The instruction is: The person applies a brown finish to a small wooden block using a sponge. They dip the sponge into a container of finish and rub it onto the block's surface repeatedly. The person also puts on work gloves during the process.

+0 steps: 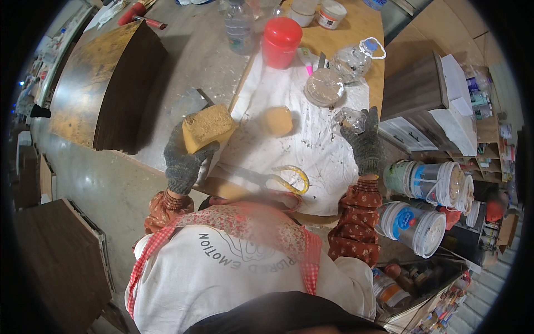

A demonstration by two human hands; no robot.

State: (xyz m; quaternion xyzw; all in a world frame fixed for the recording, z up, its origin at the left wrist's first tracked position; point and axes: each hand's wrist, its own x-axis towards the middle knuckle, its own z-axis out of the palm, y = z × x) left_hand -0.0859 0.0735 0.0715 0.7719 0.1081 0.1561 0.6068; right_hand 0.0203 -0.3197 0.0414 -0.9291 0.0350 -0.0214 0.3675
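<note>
My left hand (186, 156), in a dark grey knit glove, is closed round a thick yellow sponge block (207, 128) with a rough brown upper face. The block is held above the table near its front edge. At the right, my right hand (364, 142), gloved alike, has its fingers about a crumpled clear plastic container (351, 120); its exact kind is unclear. A second, smaller tan sponge block (278, 121) lies on the white cloth (328, 186) between my hands. Close to me on the cloth rest scissors with a yellow handle (303, 179).
Behind the cloth stand a red lidded container (281, 42), a clear bottle (239, 28) and white tubs (331, 14). A round tan-filled container (324, 87) and a plastic jug (356, 58) sit at right. A brown wooden piece (105, 89) occupies the left; buckets (413, 228) stand right.
</note>
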